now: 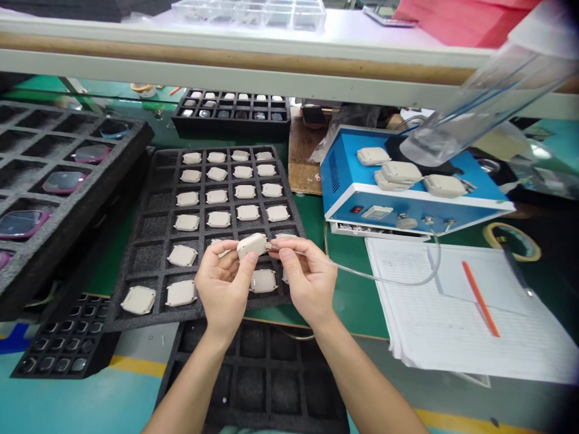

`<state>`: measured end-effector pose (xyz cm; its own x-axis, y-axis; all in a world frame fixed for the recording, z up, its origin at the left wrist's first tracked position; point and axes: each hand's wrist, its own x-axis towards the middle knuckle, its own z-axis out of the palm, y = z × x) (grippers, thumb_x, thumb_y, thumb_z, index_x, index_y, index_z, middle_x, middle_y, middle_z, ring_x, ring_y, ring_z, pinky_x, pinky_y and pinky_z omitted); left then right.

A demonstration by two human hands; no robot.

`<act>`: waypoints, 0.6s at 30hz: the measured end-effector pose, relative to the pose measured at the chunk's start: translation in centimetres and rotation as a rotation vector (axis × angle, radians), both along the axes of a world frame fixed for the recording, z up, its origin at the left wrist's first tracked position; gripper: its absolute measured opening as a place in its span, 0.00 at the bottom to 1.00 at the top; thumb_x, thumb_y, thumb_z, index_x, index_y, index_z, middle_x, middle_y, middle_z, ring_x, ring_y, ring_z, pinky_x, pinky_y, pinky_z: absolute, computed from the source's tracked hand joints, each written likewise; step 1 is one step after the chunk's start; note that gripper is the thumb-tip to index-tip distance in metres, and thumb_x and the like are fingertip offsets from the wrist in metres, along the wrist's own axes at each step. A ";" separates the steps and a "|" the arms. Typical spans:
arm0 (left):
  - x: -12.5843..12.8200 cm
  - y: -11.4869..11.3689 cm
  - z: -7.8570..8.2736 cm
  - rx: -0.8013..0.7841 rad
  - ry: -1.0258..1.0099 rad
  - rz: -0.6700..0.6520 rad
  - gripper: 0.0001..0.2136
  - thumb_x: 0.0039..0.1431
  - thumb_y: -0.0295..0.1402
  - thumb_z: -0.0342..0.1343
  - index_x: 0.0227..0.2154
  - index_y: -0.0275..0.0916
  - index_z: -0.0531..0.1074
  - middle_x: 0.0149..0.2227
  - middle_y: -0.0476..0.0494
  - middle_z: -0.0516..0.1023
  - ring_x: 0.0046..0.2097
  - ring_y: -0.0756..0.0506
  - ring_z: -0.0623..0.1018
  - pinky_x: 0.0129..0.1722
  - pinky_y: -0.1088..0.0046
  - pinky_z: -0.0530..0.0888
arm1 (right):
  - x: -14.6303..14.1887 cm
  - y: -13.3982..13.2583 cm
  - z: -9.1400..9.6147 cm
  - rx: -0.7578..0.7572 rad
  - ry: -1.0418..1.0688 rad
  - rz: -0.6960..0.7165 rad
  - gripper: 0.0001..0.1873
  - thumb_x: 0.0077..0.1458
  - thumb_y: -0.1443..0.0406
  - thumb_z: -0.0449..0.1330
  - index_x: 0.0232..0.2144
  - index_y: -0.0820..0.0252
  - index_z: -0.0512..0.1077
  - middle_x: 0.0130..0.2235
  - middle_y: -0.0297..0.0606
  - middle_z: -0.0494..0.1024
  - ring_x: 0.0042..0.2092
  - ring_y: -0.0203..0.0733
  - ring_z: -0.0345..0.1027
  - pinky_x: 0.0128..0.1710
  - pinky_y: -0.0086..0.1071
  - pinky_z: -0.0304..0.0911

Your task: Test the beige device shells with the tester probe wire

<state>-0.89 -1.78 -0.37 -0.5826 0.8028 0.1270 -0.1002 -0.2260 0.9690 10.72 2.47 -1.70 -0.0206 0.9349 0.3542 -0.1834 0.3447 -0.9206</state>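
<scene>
Between the thumb and fingers of my left hand (225, 283) is a beige watch case (252, 244), held above a foam tray. My right hand (310, 271) pinches the end of a clear tube (357, 272), whose tip meets the right edge of the case. That tube curves back to the front of a blue box-shaped machine (407, 220). Below my hands lies the dark foam tray (158, 199), with beige watch cases (181, 293) in many of its compartments. My hands cover some of the cases.
Several beige cases (400, 173) rest on the blue machine. Papers (407, 325) with an orange pen (480, 298) lie at right, near a tape roll (511, 241). A tray of watches (131, 138) stands at left, and another foam tray (253, 416) sits below. A shelf edge (226, 66) crosses above.
</scene>
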 end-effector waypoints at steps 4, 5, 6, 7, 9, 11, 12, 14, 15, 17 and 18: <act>0.0 0.0 0.1 -0.001 0.015 0.000 0.15 0.54 0.34 0.72 0.40 0.40 0.73 0.39 0.41 0.87 0.41 0.41 0.87 0.40 0.70 0.83 | 0.0 0.0 0.0 0.008 0.000 -0.002 0.07 0.64 0.60 0.63 0.37 0.54 0.80 0.39 0.38 0.85 0.40 0.43 0.82 0.43 0.37 0.81; 0.1 0.0 0.1 -0.002 0.018 0.001 0.14 0.54 0.34 0.71 0.40 0.40 0.73 0.39 0.41 0.87 0.40 0.41 0.87 0.40 0.70 0.83 | 0.0 0.1 0.0 0.008 0.001 -0.002 0.07 0.64 0.60 0.63 0.37 0.54 0.80 0.39 0.38 0.85 0.40 0.43 0.82 0.43 0.37 0.81; 0.1 0.0 0.1 -0.001 0.020 0.002 0.14 0.54 0.34 0.71 0.39 0.40 0.73 0.39 0.41 0.87 0.41 0.41 0.87 0.40 0.70 0.83 | 0.0 0.1 0.0 0.005 0.004 -0.001 0.06 0.64 0.60 0.63 0.37 0.54 0.80 0.39 0.38 0.85 0.40 0.43 0.82 0.43 0.37 0.81; 0.1 0.0 0.2 0.001 0.022 0.005 0.14 0.54 0.33 0.71 0.39 0.39 0.73 0.39 0.41 0.87 0.41 0.41 0.87 0.41 0.70 0.83 | 0.0 0.1 0.0 0.004 0.006 0.001 0.06 0.64 0.61 0.63 0.38 0.54 0.80 0.39 0.38 0.85 0.41 0.43 0.82 0.43 0.37 0.81; 0.1 0.1 0.2 0.003 0.024 0.016 0.14 0.54 0.33 0.71 0.39 0.39 0.73 0.39 0.41 0.87 0.41 0.42 0.87 0.42 0.71 0.83 | -0.1 0.2 -0.1 0.004 0.011 0.002 0.06 0.64 0.61 0.63 0.38 0.54 0.80 0.39 0.39 0.85 0.41 0.42 0.82 0.43 0.36 0.80; 0.0 0.1 0.2 0.001 0.028 0.028 0.14 0.54 0.32 0.72 0.40 0.40 0.74 0.39 0.42 0.87 0.40 0.43 0.87 0.42 0.73 0.83 | -0.1 0.3 -0.1 0.009 0.007 0.003 0.06 0.64 0.61 0.63 0.38 0.54 0.80 0.40 0.39 0.85 0.41 0.42 0.82 0.43 0.36 0.80; -0.1 0.2 0.1 0.000 0.029 0.034 0.14 0.53 0.32 0.72 0.40 0.40 0.74 0.38 0.43 0.87 0.40 0.44 0.87 0.42 0.74 0.83 | -0.1 0.4 -0.1 0.013 0.004 0.003 0.06 0.64 0.61 0.63 0.38 0.55 0.80 0.40 0.39 0.85 0.41 0.42 0.82 0.43 0.36 0.80; -0.1 0.3 0.1 0.004 0.028 0.040 0.14 0.53 0.31 0.72 0.40 0.40 0.75 0.39 0.43 0.87 0.40 0.44 0.87 0.42 0.76 0.82 | -0.2 0.5 -0.2 0.017 0.005 0.006 0.07 0.64 0.60 0.63 0.38 0.55 0.80 0.40 0.39 0.85 0.41 0.43 0.82 0.43 0.36 0.80; -0.2 0.3 0.1 0.011 0.027 0.041 0.14 0.53 0.31 0.72 0.40 0.40 0.75 0.39 0.43 0.87 0.40 0.45 0.87 0.42 0.76 0.82 | -0.2 0.6 -0.3 0.017 0.010 0.011 0.07 0.64 0.60 0.63 0.38 0.55 0.80 0.40 0.40 0.85 0.41 0.43 0.82 0.43 0.36 0.80; -0.2 0.4 0.0 0.023 0.030 0.045 0.14 0.53 0.31 0.72 0.40 0.40 0.75 0.38 0.43 0.87 0.40 0.45 0.87 0.42 0.76 0.82 | -0.3 0.7 -0.4 0.013 0.029 0.022 0.07 0.64 0.60 0.63 0.39 0.55 0.80 0.40 0.40 0.85 0.42 0.43 0.82 0.43 0.36 0.81; -0.2 0.5 0.0 0.026 0.032 0.048 0.14 0.53 0.30 0.72 0.40 0.39 0.76 0.38 0.43 0.87 0.39 0.45 0.87 0.42 0.77 0.82 | -0.4 0.8 -0.4 0.011 0.038 0.027 0.07 0.64 0.60 0.63 0.39 0.55 0.80 0.41 0.40 0.85 0.42 0.43 0.82 0.43 0.36 0.80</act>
<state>-1.12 -1.31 -0.34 -0.6153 0.7704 0.1670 -0.0575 -0.2552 0.9652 10.34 3.24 -2.08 -0.0323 0.9303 0.3653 -0.2277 0.3490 -0.9090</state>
